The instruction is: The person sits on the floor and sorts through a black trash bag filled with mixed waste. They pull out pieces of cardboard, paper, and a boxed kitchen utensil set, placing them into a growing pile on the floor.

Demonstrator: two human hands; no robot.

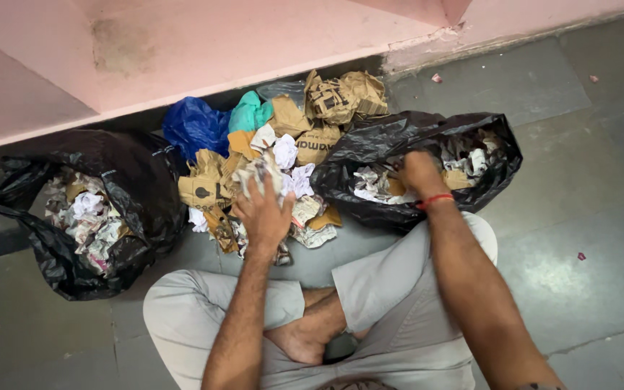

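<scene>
Grey floor tiles (pixel 586 180) ran up to a pink wall (pixel 182 43). Two black bags sat on the floor. The left bag (pixel 131 180) was open and full of crumpled paper. The right bag (pixel 413 137) lay on its side with its mouth open, and it held crumpled paper too.

Between the bags was a pile (pixel 269 173) of brown card scraps, white paper balls, a blue bag (pixel 193 126) and a green one (pixel 248 112). Everything looked wrinkled and soft.

The left hand (pixel 263 213) was on the pile, its grip closed on a paper wad (pixel 258 173). The right hand (pixel 419 172) reached into the right bag; its fingers were hidden in the paper, so I could not tell its grip.

The person sat cross-legged in grey trousers (pixel 391 282). Open floor lay to the right.
</scene>
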